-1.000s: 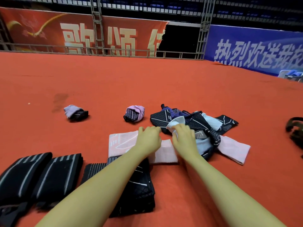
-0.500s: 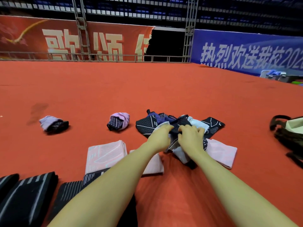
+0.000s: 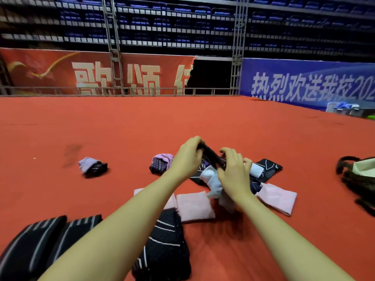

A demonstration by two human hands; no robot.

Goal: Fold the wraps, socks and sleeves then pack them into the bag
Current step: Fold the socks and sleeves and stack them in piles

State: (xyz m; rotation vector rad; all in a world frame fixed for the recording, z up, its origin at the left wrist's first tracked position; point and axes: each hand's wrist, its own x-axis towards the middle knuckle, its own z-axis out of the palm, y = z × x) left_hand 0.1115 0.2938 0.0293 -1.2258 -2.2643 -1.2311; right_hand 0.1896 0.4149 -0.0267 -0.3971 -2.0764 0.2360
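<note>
Lifted off pile (image 3: 261, 171): dark sock (image 3: 211, 155), ends hidden in hands (image 3: 211, 163).

Both bare forearms reach forward from the lower edge of the view, converging toward the middle. The left hand (image 3: 187, 157) is raised, fingers curled over one end of a dark, narrow strip of stretchy fabric (image 3: 211, 156). The right hand (image 3: 233, 171), slightly lower, pinches its other end, knuckles up.
</note>
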